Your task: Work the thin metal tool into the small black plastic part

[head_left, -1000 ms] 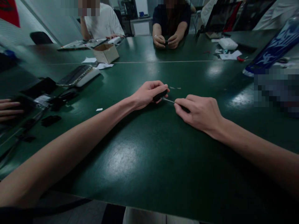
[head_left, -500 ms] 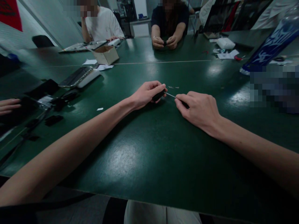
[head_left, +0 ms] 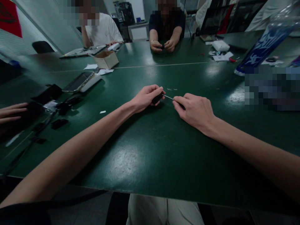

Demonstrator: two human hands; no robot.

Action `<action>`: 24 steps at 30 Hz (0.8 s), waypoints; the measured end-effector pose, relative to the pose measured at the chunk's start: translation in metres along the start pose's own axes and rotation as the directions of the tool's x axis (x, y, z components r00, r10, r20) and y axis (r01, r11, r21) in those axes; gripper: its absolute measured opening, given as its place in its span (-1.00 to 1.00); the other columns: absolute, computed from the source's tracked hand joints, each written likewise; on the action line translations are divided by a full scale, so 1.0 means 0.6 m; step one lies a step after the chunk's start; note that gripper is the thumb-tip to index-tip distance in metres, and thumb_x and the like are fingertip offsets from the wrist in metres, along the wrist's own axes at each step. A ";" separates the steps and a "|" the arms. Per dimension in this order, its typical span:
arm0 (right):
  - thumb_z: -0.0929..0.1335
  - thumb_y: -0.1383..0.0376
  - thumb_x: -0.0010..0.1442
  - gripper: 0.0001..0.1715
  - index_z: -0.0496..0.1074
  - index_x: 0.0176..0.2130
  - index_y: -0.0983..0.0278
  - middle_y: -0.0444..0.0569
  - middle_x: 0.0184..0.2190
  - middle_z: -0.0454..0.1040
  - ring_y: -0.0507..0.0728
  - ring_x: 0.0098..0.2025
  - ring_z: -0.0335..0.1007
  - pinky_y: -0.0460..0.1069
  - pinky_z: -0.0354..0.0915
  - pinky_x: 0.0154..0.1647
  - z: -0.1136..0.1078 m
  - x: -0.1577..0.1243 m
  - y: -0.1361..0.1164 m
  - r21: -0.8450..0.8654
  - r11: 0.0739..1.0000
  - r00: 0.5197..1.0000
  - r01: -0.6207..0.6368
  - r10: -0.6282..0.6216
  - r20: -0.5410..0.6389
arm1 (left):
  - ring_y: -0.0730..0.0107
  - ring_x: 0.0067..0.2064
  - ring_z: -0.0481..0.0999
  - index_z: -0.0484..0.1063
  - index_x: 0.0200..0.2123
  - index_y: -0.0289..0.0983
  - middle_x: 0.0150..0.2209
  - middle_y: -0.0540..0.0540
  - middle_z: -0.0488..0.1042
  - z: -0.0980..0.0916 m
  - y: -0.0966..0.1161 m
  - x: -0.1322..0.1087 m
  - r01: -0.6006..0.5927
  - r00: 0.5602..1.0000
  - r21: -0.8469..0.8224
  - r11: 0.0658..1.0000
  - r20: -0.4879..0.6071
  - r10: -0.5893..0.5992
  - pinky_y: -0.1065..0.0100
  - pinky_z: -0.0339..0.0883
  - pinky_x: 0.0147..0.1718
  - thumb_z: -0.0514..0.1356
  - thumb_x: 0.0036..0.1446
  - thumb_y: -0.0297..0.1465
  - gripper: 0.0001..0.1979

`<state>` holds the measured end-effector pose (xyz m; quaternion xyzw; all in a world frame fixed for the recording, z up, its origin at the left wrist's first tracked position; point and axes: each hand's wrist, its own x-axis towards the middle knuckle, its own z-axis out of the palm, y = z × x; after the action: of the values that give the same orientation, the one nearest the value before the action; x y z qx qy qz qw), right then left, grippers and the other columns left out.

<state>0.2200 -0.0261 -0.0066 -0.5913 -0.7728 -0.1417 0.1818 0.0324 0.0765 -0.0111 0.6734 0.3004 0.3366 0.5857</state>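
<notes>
My left hand (head_left: 147, 97) is closed around a small black object (head_left: 157, 97), just above the green table (head_left: 150, 150). To its right, my right hand (head_left: 195, 111) grips the dark handle of a thin metal-shafted tool (head_left: 168, 97), which looks like a screwdriver. The shaft points left and its tip meets the black object, though the exact contact spot is too small to make out. Most of the handle is hidden in my right palm.
An open cardboard box (head_left: 107, 60) stands at the back left, near a flat silver-black device (head_left: 81, 82). Black parts and cables (head_left: 59, 123) lie left, beside another person's hand (head_left: 14, 113). A blue bottle (head_left: 260, 47) is at the right. Two people sit opposite.
The whole view has shifted slightly. Both my hands keep their grips, with the shaft still at the black object. No clear change shows in how they hold things.
</notes>
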 end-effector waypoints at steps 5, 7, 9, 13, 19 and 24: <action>0.11 0.12 0.34 -0.56 0.47 -0.08 0.18 -0.02 -0.30 0.46 0.07 -0.40 0.28 -0.05 -0.06 -0.48 0.000 0.000 0.003 -0.002 1.000 1.000 0.007 -0.007 -0.008 | 0.67 -0.62 0.30 0.35 -0.29 -0.36 -0.41 -0.08 0.44 -0.003 0.005 0.000 0.048 0.999 -0.034 0.998 0.024 -0.047 0.55 -0.02 -0.70 0.11 0.21 -0.22 -0.72; 0.12 0.12 0.34 -0.57 0.45 -0.06 0.17 -0.03 -0.29 0.46 0.06 -0.40 0.28 -0.05 -0.05 -0.49 0.001 0.000 0.007 0.001 1.000 1.000 0.007 -0.007 -0.006 | 0.66 -0.61 0.31 0.35 -0.29 -0.36 -0.40 -0.09 0.44 -0.004 0.007 0.000 0.061 0.997 -0.056 0.997 0.046 -0.059 0.54 0.00 -0.69 0.11 0.22 -0.22 -0.72; 0.13 0.12 0.34 -0.58 0.44 -0.04 0.17 -0.03 -0.28 0.46 0.06 -0.40 0.28 -0.06 -0.04 -0.49 0.002 0.000 0.011 0.006 1.000 1.000 0.010 -0.010 -0.004 | 0.66 -0.60 0.31 0.34 -0.30 -0.36 -0.39 -0.10 0.44 -0.005 0.008 0.000 0.072 0.996 -0.069 0.995 0.066 -0.068 0.54 0.01 -0.68 0.11 0.21 -0.22 -0.72; 0.13 0.12 0.35 -0.58 0.43 -0.02 0.17 -0.02 -0.24 0.46 0.07 -0.37 0.30 -0.06 -0.02 -0.48 0.006 0.001 0.014 0.011 1.000 0.999 0.027 -0.027 -0.024 | 0.66 -0.60 0.31 0.34 -0.32 -0.36 -0.38 -0.12 0.44 -0.007 0.009 0.001 0.078 0.993 -0.070 0.994 0.091 -0.072 0.55 0.02 -0.68 0.12 0.21 -0.22 -0.72; 0.13 0.12 0.34 -0.58 0.43 -0.01 0.16 -0.02 -0.23 0.46 0.07 -0.37 0.30 -0.06 -0.02 -0.48 0.007 0.002 0.013 0.007 0.999 0.998 0.042 -0.042 -0.035 | 0.65 -0.60 0.31 0.34 -0.32 -0.35 -0.37 -0.10 0.43 -0.009 0.005 0.003 0.070 0.993 -0.082 0.994 0.098 -0.062 0.54 0.03 -0.68 0.10 0.22 -0.21 -0.72; 0.14 0.13 0.34 -0.59 0.43 -0.01 0.16 -0.02 -0.23 0.45 0.05 -0.39 0.28 -0.06 -0.04 -0.49 0.005 0.001 0.012 0.001 0.999 0.998 0.054 -0.054 -0.034 | 0.66 -0.60 0.30 0.35 -0.30 -0.35 -0.37 -0.09 0.42 -0.009 0.006 0.003 0.073 0.994 -0.063 0.995 0.086 -0.068 0.55 0.02 -0.68 0.10 0.22 -0.21 -0.72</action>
<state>0.2264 -0.0222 -0.0092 -0.5676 -0.7854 -0.1560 0.1915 0.0290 0.0804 -0.0070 0.6561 0.2877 0.2969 0.6314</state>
